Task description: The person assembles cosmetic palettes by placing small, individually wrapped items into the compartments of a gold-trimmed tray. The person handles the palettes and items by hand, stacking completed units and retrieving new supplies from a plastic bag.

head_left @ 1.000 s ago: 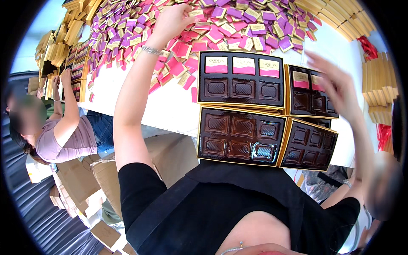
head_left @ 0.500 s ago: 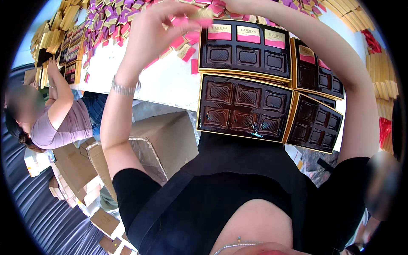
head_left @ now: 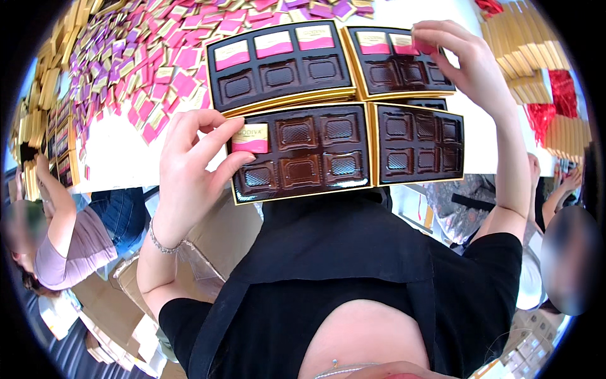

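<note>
My left hand (head_left: 196,148) has thumb and forefinger at the edges of a pink-and-gold wrapped chocolate (head_left: 250,138) in the far-left compartment of the near left tray (head_left: 302,189). That tray's other compartments are bare. At the far right tray (head_left: 404,90), my right hand (head_left: 470,63) pinches another pink wrapped chocolate (head_left: 424,47), partly hidden by its fingers, over the far row's right end. Two wrapped chocolates lie in that row's other compartments. The far left tray (head_left: 278,95) has three wrapped chocolates along its far row. Bare compartments fill the near right tray (head_left: 421,144).
A loose pile of pink, gold and purple wrapped chocolates (head_left: 158,69) spreads over the white table (head_left: 113,151). Stacked gold boxes (head_left: 521,41) and red packaging (head_left: 555,101) stand at the right. At the left, a person (head_left: 76,246) works beside more filled trays. Cardboard boxes (head_left: 104,290) are below.
Both hands have come from the far side to the trays with wrapped chocolates. The left one is at the near left tray, the right one at the far right tray. The trays appear further left.
</note>
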Demonstrator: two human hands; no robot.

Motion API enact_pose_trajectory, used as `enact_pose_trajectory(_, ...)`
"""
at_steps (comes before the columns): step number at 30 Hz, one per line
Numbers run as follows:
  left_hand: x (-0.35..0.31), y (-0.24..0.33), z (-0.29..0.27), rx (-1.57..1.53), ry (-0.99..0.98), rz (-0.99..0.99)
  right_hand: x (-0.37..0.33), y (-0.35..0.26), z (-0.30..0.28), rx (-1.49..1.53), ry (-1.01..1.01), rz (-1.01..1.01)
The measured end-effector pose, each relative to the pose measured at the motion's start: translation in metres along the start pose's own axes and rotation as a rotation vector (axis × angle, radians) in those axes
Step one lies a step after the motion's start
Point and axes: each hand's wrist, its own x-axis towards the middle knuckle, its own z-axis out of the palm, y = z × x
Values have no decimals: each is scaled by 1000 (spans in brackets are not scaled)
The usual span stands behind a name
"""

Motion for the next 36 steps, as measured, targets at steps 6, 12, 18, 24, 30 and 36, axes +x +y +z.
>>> enact_pose_trajectory(6, -9, 3, 8, 8, 109, -27, -24, 38, 33, -19, 122, 57)
enact_pose_trajectory(12, -18, 7, 12, 123, 71, 175, -45, 33, 46, -44, 196, 90)
enact_pose_trajectory(18, -29, 24, 18, 252, -183, 90, -36, 34, 49, 154, 298, 135)
enact_pose_trajectory(24, -28, 19, 22, 299, -171, 150, -35, 36, 47, 139, 276, 92)
enact_pose_trajectory(30, -27, 12, 18, 141, -105, 141, -42, 29, 52, -35, 242, 57)
enact_pose_trajectory(36, 44, -104, -12, 117, 327, -50, -34, 27, 33, 91, 123, 84)
